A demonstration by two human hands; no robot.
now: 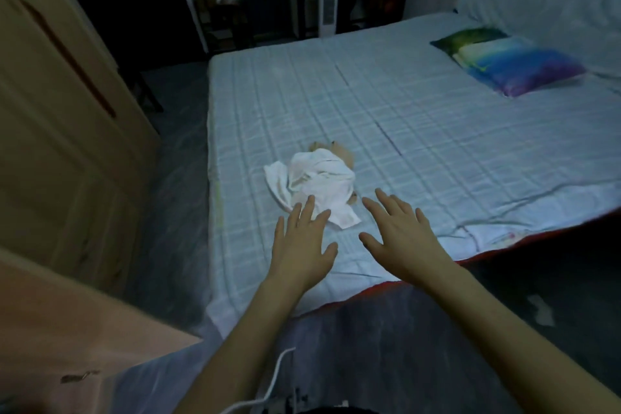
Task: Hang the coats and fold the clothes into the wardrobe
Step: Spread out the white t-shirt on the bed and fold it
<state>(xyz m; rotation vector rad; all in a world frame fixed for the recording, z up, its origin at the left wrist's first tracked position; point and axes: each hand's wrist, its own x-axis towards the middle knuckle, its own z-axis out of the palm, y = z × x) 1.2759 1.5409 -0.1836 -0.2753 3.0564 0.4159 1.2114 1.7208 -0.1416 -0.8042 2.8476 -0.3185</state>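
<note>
White crumpled garment lies on the bed, near-left part of the mattress, w/ a tan/peach piece peeking out at its far edge & again at its near-right edge. Long axis of the bundle runs roughly far-left to near-right; a flat flap sticks out toward the near side, pointing near-right, another loose corner pokes left. Too bunched to tell what kind of clothing it is.

Left hand is palm down, fingers straight & spread apart, tips over the garment's near edge; contact vs. just above, can't tell. Right hand is also flat, fingers splayed, holding nothing, just right of the flap, over the checked sheet.

Multicolour pillow sits far right on the bed. Beige wardrobe door stands left, well apart from the garment. White cable at the near edge of view.
</note>
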